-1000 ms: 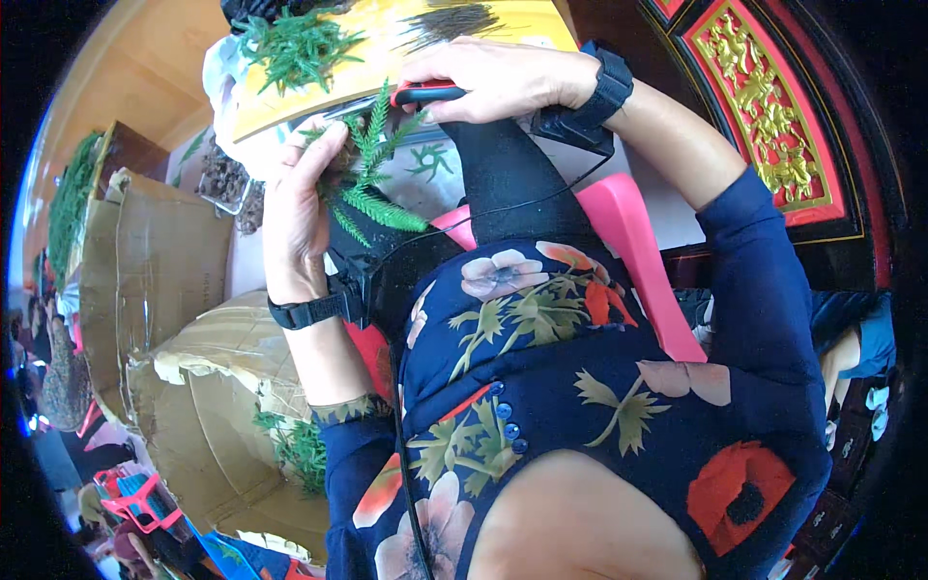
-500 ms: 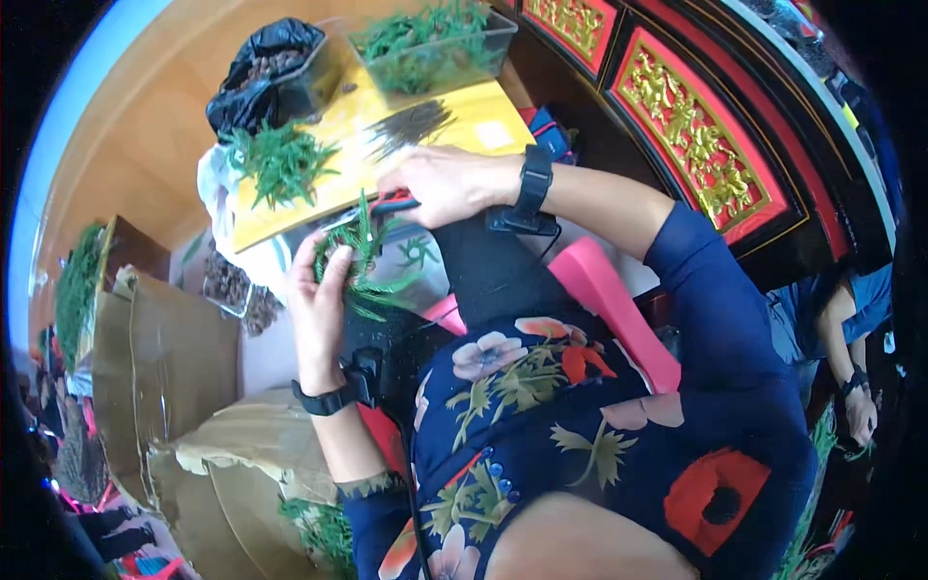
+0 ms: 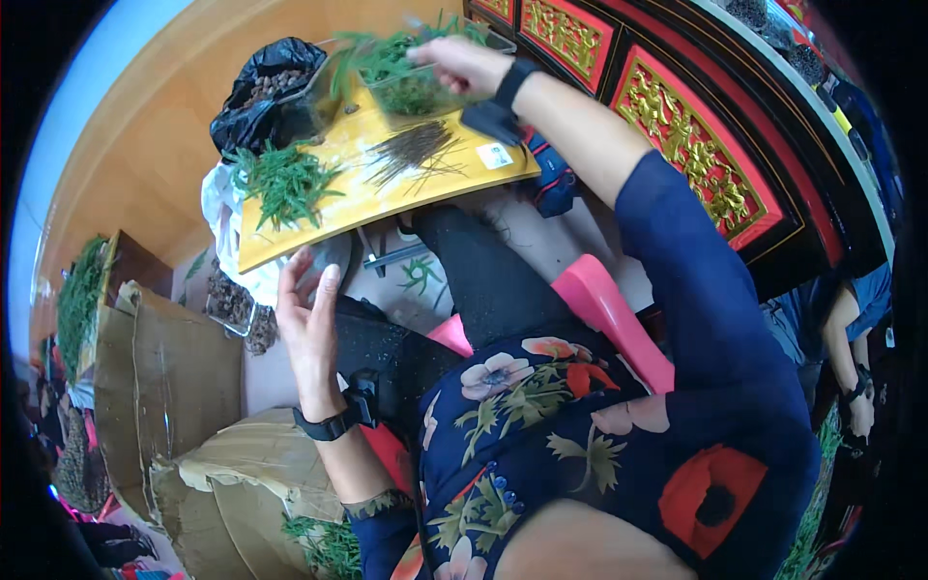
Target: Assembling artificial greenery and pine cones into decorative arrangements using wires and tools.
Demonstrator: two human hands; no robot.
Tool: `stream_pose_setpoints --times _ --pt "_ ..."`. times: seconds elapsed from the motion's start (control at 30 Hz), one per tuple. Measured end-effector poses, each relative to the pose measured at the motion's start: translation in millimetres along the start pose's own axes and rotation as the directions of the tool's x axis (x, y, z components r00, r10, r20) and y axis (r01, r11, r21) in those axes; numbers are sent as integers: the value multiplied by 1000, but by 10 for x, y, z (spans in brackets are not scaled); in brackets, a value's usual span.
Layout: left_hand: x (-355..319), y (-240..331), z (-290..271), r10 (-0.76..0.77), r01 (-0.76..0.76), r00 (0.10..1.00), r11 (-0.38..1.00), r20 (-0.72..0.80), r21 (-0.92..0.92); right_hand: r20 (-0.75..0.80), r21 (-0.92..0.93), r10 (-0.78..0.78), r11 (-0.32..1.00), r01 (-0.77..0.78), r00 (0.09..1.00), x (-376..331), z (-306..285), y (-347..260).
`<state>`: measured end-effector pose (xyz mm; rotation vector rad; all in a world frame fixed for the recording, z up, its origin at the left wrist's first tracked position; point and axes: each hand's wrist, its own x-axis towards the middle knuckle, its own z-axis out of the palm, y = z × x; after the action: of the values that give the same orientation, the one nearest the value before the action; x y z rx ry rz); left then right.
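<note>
1. Hovering above bin [image 3: 501, 41], right hand [image 3: 454, 66] blurs; cannot tell its hold.
2. Frond [image 3: 345, 72] beside bin: blurred, long axis steep, pointing down toward table [image 3: 358, 186].
3. Left hand [image 3: 309, 319]: fingers spread, empty; earlier they pinched greenery.

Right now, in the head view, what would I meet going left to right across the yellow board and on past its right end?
Green sprigs, thin brown sticks, white label, dark blue bag, red-and-gold carved panel.

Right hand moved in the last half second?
Yes. Against the yellow board, the right hand has moved away from the person, from the board's near edge to the clear tub of greenery at its far side.
</note>
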<state>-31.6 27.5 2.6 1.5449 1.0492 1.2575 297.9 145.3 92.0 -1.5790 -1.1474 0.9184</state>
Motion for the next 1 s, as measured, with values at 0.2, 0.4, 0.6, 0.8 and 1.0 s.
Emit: stream_pose_setpoints --times 0.2,0.4,0.6,0.8,1.0 --pt "-50 73 45 -21 19 998 999 56 36 -11 -148 58 987 -59 998 67 -120 389" --pt "-15 46 67 24 -28 997 998 80 52 -50 -504 207 839 -204 977 159 -357 1106" --pt "-19 -10 85 -30 24 994 998 101 59 -244 -740 120 619 -265 962 110 -277 1637" --pt "-27 -57 123 -76 70 993 995 89 66 -356 -806 -108 537 -247 928 27 -104 1667" --pt "15 -52 150 -145 140 983 989 109 55 -316 -854 -242 493 -164 918 60 -118 1673"
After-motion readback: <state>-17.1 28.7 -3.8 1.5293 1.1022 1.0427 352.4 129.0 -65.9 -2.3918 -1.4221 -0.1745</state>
